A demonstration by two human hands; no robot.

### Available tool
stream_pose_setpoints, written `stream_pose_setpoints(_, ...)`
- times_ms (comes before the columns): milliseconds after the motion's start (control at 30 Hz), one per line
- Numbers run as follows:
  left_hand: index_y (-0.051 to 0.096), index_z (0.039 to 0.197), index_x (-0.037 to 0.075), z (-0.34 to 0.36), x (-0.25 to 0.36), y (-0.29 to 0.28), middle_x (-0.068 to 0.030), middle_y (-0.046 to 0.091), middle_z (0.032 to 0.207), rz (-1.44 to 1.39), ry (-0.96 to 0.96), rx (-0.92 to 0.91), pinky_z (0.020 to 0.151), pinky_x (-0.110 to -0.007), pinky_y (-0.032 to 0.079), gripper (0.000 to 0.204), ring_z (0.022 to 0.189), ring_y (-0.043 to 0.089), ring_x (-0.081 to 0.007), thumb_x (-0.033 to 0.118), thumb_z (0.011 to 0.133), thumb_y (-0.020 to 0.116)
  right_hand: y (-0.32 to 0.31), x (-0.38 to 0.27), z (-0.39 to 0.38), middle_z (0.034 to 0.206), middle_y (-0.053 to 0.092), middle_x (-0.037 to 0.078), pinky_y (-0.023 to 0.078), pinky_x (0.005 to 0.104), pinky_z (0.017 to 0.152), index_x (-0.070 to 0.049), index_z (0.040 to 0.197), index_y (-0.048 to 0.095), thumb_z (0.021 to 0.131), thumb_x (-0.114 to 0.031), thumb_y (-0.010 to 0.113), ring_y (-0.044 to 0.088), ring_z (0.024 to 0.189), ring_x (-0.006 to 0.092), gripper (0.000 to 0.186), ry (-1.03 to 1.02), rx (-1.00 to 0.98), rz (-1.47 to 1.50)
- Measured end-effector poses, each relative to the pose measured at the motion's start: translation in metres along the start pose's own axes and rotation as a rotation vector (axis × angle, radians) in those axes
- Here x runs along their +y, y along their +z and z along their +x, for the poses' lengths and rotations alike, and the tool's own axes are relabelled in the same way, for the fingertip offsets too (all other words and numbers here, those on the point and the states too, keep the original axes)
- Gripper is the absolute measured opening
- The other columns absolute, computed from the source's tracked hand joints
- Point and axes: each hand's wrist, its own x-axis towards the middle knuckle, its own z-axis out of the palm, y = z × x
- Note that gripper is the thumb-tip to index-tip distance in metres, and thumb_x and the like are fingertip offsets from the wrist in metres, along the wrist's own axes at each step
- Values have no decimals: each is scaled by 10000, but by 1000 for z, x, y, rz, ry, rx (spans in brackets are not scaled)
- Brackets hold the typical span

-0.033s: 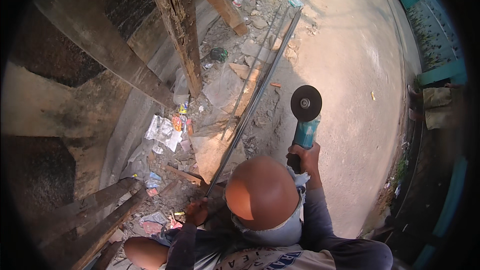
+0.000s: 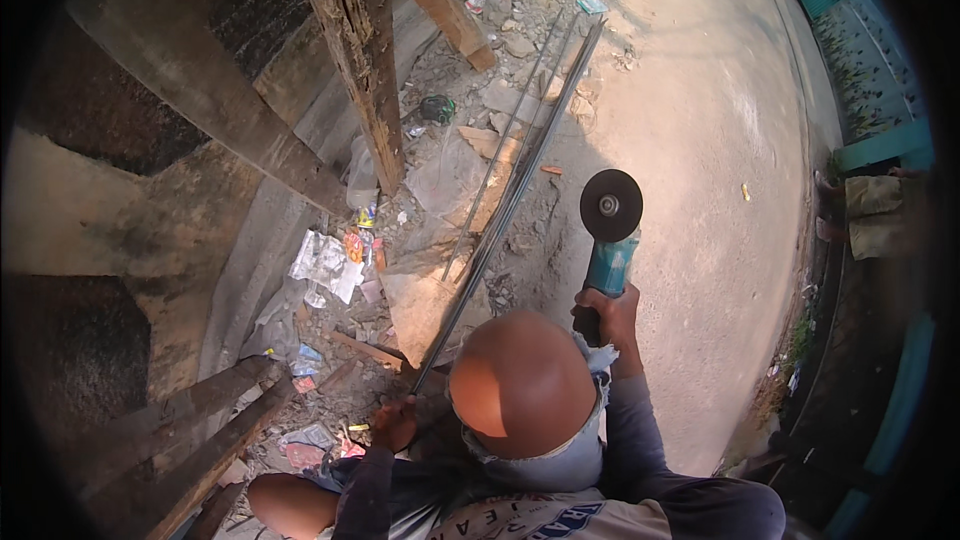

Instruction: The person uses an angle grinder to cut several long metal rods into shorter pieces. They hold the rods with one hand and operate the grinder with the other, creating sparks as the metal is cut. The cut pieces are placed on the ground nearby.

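My right hand (image 2: 618,322) is wrapped round the body of a teal angle grinder (image 2: 610,265), held up to the right of my bent knee (image 2: 522,385). The grinder's dark cutting disc (image 2: 628,193) points away from me, apart from any metal. Low on the left, my left hand (image 2: 394,424) is closed round the near end of a thin metal rod (image 2: 438,345). That rod slants away to the upper right alongside a bundle of long metal rods (image 2: 535,155) on the ground. My knee shows through torn jeans.
Wooden posts (image 2: 362,70) and slanted beams (image 2: 200,420) stand on the left by a wall. Rubble, a crumpled silver wrapper (image 2: 330,262) and plastic scraps lie around the rods. A paved road (image 2: 710,240) runs along the right. Another person (image 2: 872,215) is at the far right edge.
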Motion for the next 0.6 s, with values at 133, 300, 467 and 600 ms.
stream_pose_setpoints(133,820,1092,37,-4,37,-22,-325,761,1055,-83,-37,11,973,-634,553,572,1103,709,-558,516,1132,512,8,-8,5,791,702,117,616,391,604,25,913,661,712,-51,815,728,620,255,264,-16,2,-39)
stream_pose_setpoints(300,812,1107,31,2,52,-44,-335,754,1078,-80,-107,-39,992,-626,545,523,1140,694,-561,475,1124,536,19,-18,13,787,704,130,633,395,602,30,927,663,715,-68,831,738,614,271,288,-7,14,-27)
stream_pose_setpoints(467,809,1098,20,6,33,-38,-332,756,1070,-157,-102,-106,980,-613,546,536,1144,698,-557,476,1122,529,22,-19,13,793,698,126,627,392,600,31,934,656,712,-61,817,731,611,264,290,6,35,-16)
stream_pose_setpoints(600,804,1093,17,13,11,-23,-327,758,1070,-135,-83,-155,964,-608,547,557,1139,708,-542,497,1121,524,25,-20,13,796,695,115,608,377,588,30,940,658,711,-51,807,729,614,254,285,20,51,-15)
